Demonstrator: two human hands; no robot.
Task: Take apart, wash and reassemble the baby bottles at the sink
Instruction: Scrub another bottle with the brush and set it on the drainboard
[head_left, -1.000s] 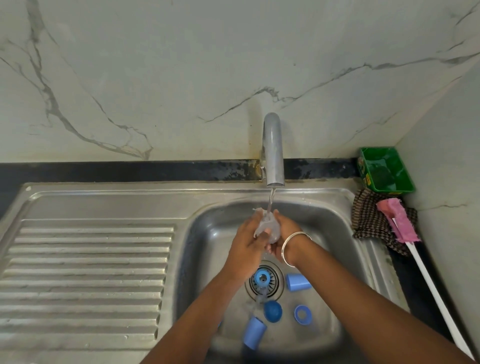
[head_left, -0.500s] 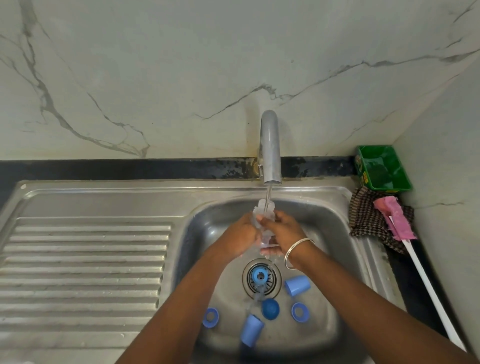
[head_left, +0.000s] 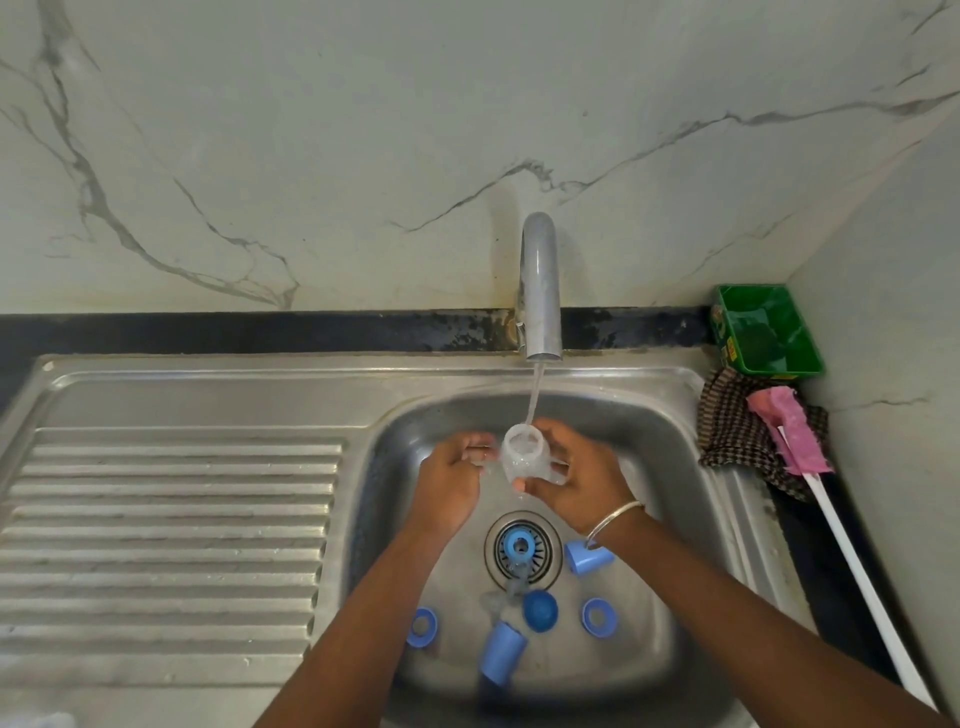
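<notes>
A clear baby bottle body (head_left: 523, 457) is held mouth-up under the running water from the tap (head_left: 540, 296). My right hand (head_left: 576, 478) grips it from the right. My left hand (head_left: 452, 478) sits beside it on the left, fingertips touching the bottle's side. On the sink floor lie blue parts: a ring on the drain (head_left: 517, 545), two caps (head_left: 587, 557) (head_left: 501, 657), a dome (head_left: 540, 610) and two more rings (head_left: 422, 626) (head_left: 597, 616). A clear teat (head_left: 498, 600) lies below the drain.
The steel sink basin (head_left: 670, 467) has a ribbed draining board (head_left: 171, 519) on its left. At the right stand a green tub (head_left: 769, 330), a checked cloth (head_left: 737, 436) and a pink-headed bottle brush (head_left: 789, 431) with a long white handle.
The bottle has turned mouth-up under the stream. My left hand has slid off to the bottle's left side, and both hands sit slightly apart now.
</notes>
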